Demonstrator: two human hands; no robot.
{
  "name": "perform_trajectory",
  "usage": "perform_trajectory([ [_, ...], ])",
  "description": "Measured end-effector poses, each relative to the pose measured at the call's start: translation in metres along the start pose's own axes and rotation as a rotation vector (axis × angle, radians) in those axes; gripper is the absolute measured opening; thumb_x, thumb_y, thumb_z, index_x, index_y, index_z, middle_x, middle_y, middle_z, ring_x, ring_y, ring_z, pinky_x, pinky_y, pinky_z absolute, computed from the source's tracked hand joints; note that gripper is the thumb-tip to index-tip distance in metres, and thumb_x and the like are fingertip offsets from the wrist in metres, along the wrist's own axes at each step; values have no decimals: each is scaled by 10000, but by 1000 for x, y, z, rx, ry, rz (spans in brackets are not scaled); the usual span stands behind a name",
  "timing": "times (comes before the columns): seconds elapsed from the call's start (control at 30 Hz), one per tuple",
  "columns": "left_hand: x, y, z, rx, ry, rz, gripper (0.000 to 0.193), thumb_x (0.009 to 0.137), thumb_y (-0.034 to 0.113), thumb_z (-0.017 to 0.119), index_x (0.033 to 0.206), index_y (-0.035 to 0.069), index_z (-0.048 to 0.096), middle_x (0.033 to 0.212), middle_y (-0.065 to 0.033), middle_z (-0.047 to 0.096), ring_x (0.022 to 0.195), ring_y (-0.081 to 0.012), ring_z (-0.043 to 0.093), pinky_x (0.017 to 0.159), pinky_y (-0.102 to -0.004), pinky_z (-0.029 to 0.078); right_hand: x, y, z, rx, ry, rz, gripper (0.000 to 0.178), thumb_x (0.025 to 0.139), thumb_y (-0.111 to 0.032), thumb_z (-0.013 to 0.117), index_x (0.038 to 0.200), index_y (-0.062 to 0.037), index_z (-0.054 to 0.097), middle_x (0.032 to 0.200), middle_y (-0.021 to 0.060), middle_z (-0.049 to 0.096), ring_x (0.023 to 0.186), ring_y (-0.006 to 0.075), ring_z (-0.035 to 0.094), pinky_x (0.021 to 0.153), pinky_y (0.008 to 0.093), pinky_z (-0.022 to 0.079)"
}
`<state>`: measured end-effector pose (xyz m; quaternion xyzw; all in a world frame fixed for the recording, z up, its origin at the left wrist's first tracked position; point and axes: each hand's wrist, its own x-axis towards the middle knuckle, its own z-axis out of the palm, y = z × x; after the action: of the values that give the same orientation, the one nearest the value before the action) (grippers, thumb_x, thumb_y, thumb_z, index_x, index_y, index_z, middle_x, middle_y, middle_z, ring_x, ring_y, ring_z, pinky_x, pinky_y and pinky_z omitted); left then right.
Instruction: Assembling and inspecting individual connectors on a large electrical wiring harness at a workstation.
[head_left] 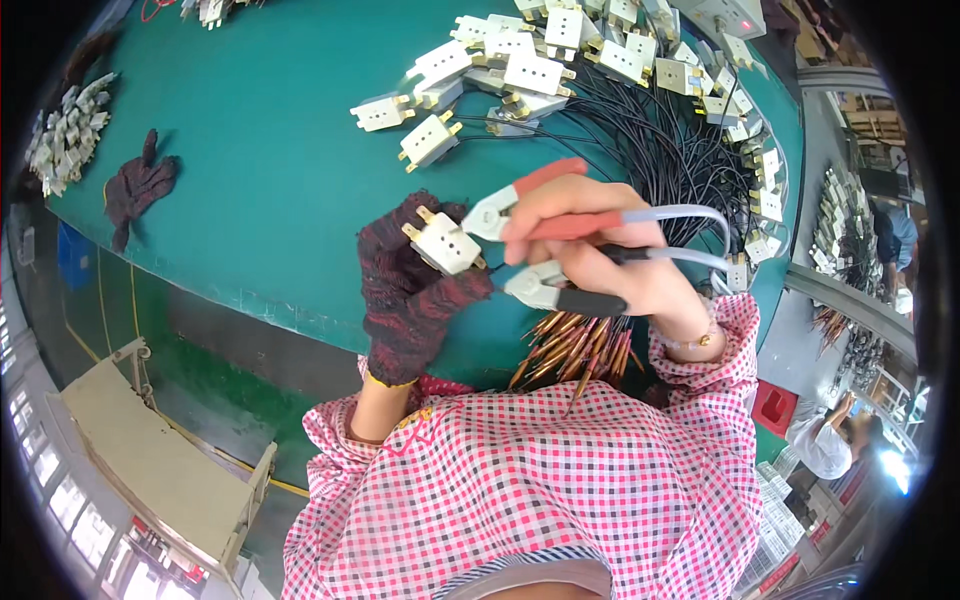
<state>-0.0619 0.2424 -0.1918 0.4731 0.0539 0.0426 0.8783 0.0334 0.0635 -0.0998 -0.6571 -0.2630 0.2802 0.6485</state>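
Note:
My left hand (pixel 400 305), in a dark red-and-black knit glove, grips a small white socket block (pixel 448 243) with brass tabs at its corners. My bare right hand (pixel 625 235) is closed around two test clips. The red-handled clip (pixel 575 225) has its pale jaw at the block's upper right edge; whether it bites a tab is hard to tell. Below it, the black-handled clip (pixel 590 302) points at the black lead by the block's lower right corner, and contact there is unclear. Pale grey leads (pixel 690 212) curve from both clips round to the right.
Across the back of the green table (pixel 250 150) lie many similar white socket blocks (pixel 535 73) with bundled black cables (pixel 680 150). Copper-coloured cable ends (pixel 575 350) hang near my lap. A loose glove (pixel 140 188) and more blocks (pixel 72 135) lie left. A co-worker (pixel 825 445) is at far right.

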Motion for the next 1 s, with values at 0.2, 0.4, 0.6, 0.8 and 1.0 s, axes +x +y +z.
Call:
perform_trajectory([
  [0.2, -8, 6, 3, -21, -76, -14, 640, 664, 8, 771, 1211, 112, 455, 1259, -91, 497, 1109, -214, 513, 883, -347, 460, 7, 12, 8, -21, 36, -111, 199, 818, -51, 454, 929, -11, 614, 849, 78, 639, 681, 119, 557, 607, 233, 437],
  [0.4, -10, -1, -10, -9, -39, -48, 597, 719, -49, 706, 1235, 83, 435, 1256, -107, 471, 1062, -216, 536, 771, -319, 528, 9, 12, 5, 1, -63, -67, 188, 808, -69, 489, 911, 2, 629, 869, 94, 649, 748, 152, 609, 643, 245, 467],
  [0.6, -7, 1, -5, -53, -20, -53, 567, 731, -41, 695, 1222, 83, 440, 1246, -102, 467, 1007, -201, 550, 729, -306, 529, 7, 8, 5, -180, -65, -49, 220, 747, -60, 523, 920, -22, 655, 912, 85, 660, 829, 200, 631, 733, 286, 483],
  [0.8, -7, 4, -5, -57, -2, -94, 538, 732, -25, 705, 1194, 89, 456, 1211, -89, 494, 1018, -198, 548, 749, -308, 527, 9, 13, 2, -160, -78, -94, 264, 741, -153, 569, 943, -7, 654, 921, 109, 658, 863, 239, 626, 785, 309, 474],
  [1.0, -6, 2, -5, -16, -1, -71, 550, 734, -17, 708, 1209, 91, 452, 1218, -86, 494, 1029, -196, 541, 759, -306, 522, 8, 9, 3, -129, -74, -61, 232, 756, -128, 565, 937, -6, 642, 913, 118, 657, 878, 230, 624, 798, 315, 471],
])
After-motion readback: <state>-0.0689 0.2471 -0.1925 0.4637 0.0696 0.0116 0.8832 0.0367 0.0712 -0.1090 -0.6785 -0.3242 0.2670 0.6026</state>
